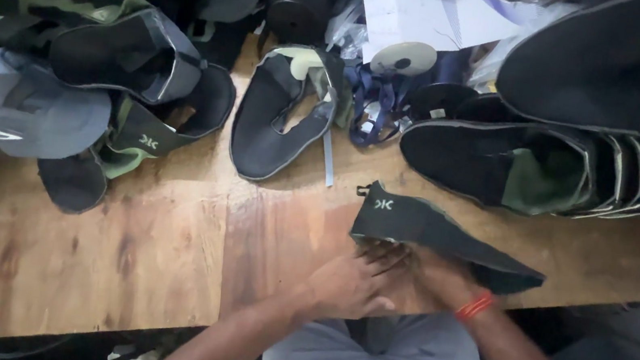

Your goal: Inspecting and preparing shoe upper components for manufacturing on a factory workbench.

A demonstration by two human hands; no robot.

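A flat black shoe upper [428, 227] with a small pale logo lies on the wooden table [124, 254] near its front edge. Both my hands sit under its near edge. My left hand [353, 278] has its fingers spread up against the piece. My right hand [442, 276], with a red band at the wrist, grips the upper from below, its fingers hidden beneath the fabric.
Black and green shoe uppers are piled at the back left [131, 59] and stacked in a row at the back right [566, 165]. One opened upper [275, 117] lies at centre back beside blue ribbon [373, 113], a tape roll [404, 58] and white papers [431, 6].
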